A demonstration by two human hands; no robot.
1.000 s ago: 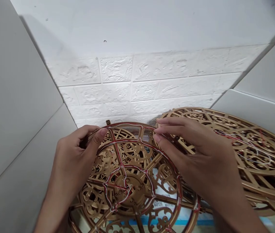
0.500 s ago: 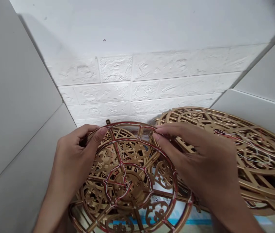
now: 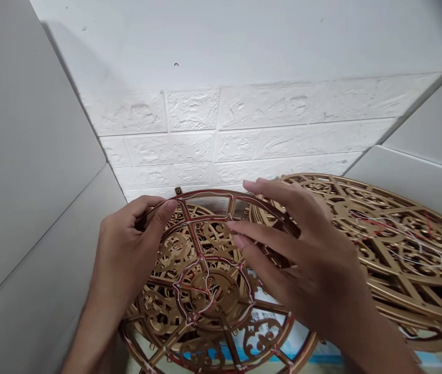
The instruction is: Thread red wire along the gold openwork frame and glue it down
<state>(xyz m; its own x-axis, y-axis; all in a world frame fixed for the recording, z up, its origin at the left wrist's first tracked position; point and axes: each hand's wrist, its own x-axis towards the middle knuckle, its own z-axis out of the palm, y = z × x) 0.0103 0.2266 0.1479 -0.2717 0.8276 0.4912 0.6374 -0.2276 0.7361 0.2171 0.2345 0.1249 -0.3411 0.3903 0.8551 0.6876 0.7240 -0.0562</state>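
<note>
Partly hidden, gold lattice wheel [image 3: 215,293], cut off below, behind right hand [image 3: 302,265]

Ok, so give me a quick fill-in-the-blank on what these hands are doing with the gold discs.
1. Thin red and ____ wires run along the spokes of the gold lattice disc.
2. The left hand rests its ____ on that disc's rim.
3. A second gold lattice disc lies to the ____ of the first.
4. The wall behind them is patterned like ____.

Missing words: white; thumb; right; brick.
</note>
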